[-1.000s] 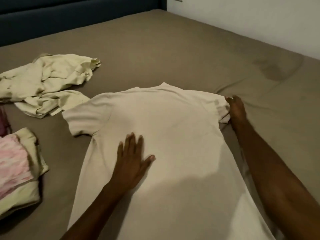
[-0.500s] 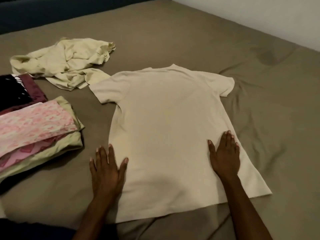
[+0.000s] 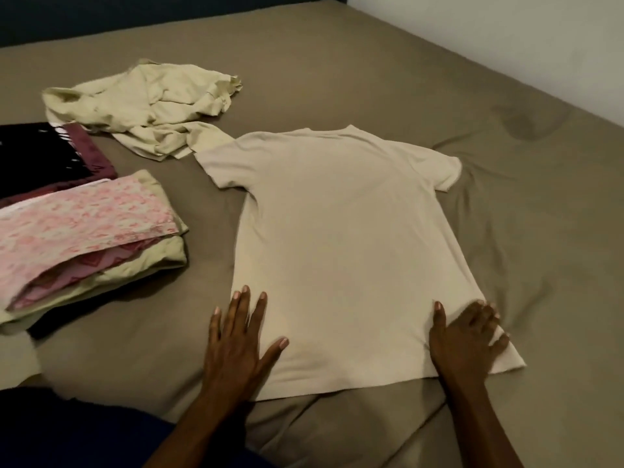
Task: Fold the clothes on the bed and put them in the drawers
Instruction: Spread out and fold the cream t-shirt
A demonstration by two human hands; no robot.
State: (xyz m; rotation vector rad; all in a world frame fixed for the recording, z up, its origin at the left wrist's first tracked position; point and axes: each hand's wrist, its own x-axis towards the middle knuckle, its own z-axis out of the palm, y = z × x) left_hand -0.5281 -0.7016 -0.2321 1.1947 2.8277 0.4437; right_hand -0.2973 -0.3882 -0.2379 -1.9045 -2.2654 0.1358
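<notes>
A cream T-shirt (image 3: 344, 238) lies spread flat on the brown bed sheet (image 3: 371, 69), collar away from me. My left hand (image 3: 236, 342) presses flat with spread fingers on the shirt's lower left corner, partly on the sheet. My right hand (image 3: 464, 336) rests flat on the lower right corner near the hem. A crumpled pale yellow garment (image 3: 145, 106) lies beyond the left sleeve. No drawers are in view.
A stack of folded clothes (image 3: 84, 238), pink patterned on top of pale green, sits at the left. Behind it lies a black and maroon folded pile (image 3: 50, 157). A white wall (image 3: 506, 35) borders the bed's right side, and a dark headboard runs along the far edge.
Both hands slid down the shirt from its chest and right sleeve to the hem corners. The view has shifted, bringing the folded stacks at the left into sight.
</notes>
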